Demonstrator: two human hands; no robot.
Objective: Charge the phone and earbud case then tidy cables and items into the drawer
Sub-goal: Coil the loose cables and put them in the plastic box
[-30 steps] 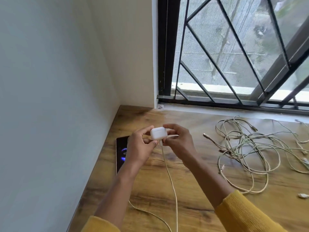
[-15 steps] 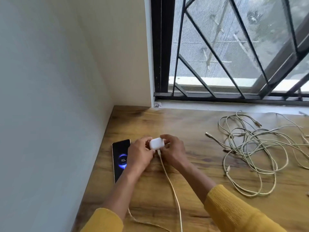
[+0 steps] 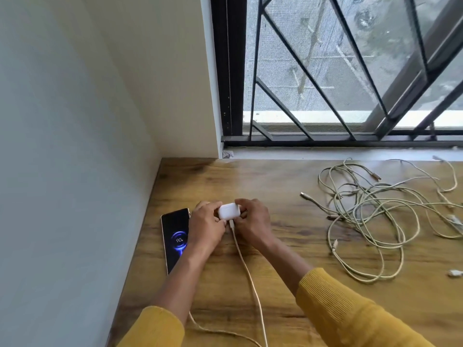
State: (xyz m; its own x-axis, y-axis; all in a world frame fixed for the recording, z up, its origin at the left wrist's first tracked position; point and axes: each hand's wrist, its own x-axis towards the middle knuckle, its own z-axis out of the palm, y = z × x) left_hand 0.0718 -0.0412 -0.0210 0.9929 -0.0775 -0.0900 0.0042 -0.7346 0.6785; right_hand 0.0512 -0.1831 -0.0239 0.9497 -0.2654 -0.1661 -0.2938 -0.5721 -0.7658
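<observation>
Both hands lowered since a second ago, earbud case (image 3: 228,212) now down near the wooden desk (image 3: 288,249). Phone (image 3: 176,239) flat at left by the wall, screen reading 90. Left hand (image 3: 206,227) and right hand (image 3: 253,222) pinch the case between fingertips, white cable (image 3: 246,269) plugged underneath. Loose cable tangle (image 3: 375,216) at right.

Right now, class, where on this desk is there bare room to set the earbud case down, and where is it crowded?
Free: the bare wood between the right hand and the cable tangle, and the strip by the window sill. Crowded: the tangle, and the phone beside the left hand.
</observation>
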